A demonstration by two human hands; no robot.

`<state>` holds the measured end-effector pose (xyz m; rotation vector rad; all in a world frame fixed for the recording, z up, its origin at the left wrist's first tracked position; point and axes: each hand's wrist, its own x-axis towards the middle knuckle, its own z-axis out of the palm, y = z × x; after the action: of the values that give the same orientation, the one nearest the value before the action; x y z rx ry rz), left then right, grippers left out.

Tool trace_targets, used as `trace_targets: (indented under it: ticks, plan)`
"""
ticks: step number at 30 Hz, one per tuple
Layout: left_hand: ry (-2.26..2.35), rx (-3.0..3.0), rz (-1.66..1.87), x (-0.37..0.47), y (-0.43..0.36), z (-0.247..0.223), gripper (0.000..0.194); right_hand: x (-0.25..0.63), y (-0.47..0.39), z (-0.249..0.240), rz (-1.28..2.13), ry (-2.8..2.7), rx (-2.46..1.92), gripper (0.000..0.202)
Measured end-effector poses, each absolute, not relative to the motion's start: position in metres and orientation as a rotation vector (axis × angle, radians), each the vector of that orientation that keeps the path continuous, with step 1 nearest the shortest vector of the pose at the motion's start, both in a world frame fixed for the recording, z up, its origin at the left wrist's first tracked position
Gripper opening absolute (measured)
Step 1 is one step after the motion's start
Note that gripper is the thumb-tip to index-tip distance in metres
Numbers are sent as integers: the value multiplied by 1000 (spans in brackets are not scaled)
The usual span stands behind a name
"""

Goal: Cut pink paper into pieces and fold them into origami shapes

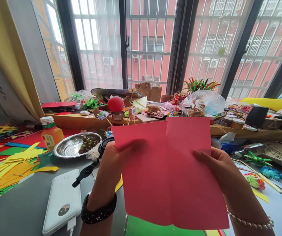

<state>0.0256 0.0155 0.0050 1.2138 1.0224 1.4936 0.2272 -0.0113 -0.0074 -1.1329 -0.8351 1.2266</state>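
Observation:
A sheet of red paper (148, 183) with a crease down its middle is held up in front of me. At its left edge, my left hand (117, 160) grips it, the thumb lying blurred across the front. My right hand (214, 164) pinches the opposite edge, thumb in front and the other fingers hidden behind. Both halves of the sheet are unfolded, angled slightly at the crease. Below its lower edge shows a green sheet (155, 226) on the table.
Left of me are a white power bank (63, 196) with a cable, a metal plate (67, 147) of small round fruit, a juice bottle (51, 134) and piled yellow paper strips (15, 164). Paper flowers (254, 180) lie right. A cluttered windowsill (91, 123) runs behind.

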Motion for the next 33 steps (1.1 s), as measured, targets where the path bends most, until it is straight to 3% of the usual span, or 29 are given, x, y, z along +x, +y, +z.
trace_targets:
  ticks: [8,23,33]
  plan:
    - [1106,1220,1577,29,8,9,12,227,-11,-9,1267,-816,-1094,16]
    - [1077,1171,1624,31,9,8,17,224,-14,-8,1309,-798,-1077,15]
    - [907,1167,1438,30,20,0,17,232,-4,-13,1205,-836,-1109,19]
